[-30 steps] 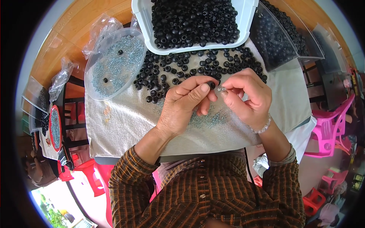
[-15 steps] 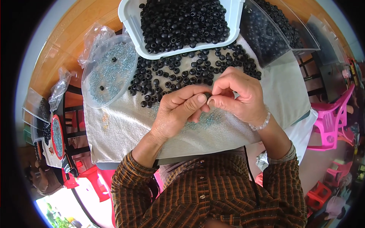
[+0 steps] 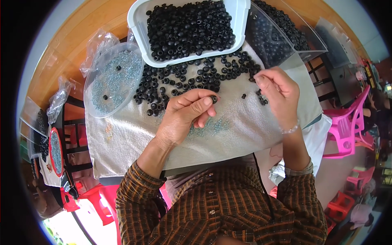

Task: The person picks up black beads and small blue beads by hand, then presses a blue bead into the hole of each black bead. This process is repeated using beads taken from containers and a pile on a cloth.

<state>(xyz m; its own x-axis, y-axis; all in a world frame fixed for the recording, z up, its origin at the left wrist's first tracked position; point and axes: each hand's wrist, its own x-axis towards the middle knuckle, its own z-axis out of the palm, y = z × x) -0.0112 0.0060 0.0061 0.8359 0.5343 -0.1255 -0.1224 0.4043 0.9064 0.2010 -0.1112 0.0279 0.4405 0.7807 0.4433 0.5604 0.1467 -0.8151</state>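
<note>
Between the thumb and index finger of my left hand [image 3: 179, 116] is a round black bead [image 3: 214, 99] with a hole facing up. My right hand [image 3: 281, 96], wearing a beaded bracelet, is apart from it on the right, thumb and index drawn together; anything between those fingertips is too small to make out. Small dark pieces [image 3: 261, 98] lie on the towel beside that hand. Loose black beads [image 3: 190, 81] are scattered beyond my left hand. Tiny clear-blue beads [image 3: 212, 127] lie on the pale towel [image 3: 122, 143] under and beside my left fingers.
A pale blue tray [image 3: 141, 45] heaped with black beads stands at the far side. Right of it is a clear box [image 3: 314, 51] of black pieces. A round clear tub [image 3: 87, 96] of tiny blue beads sits left. A pink chair [image 3: 341, 134] stands beyond the table's right edge.
My right hand has left the bead and moved right, over the small dark pieces. My left hand still holds the bead, now in plain sight. The whole view has shifted slightly.
</note>
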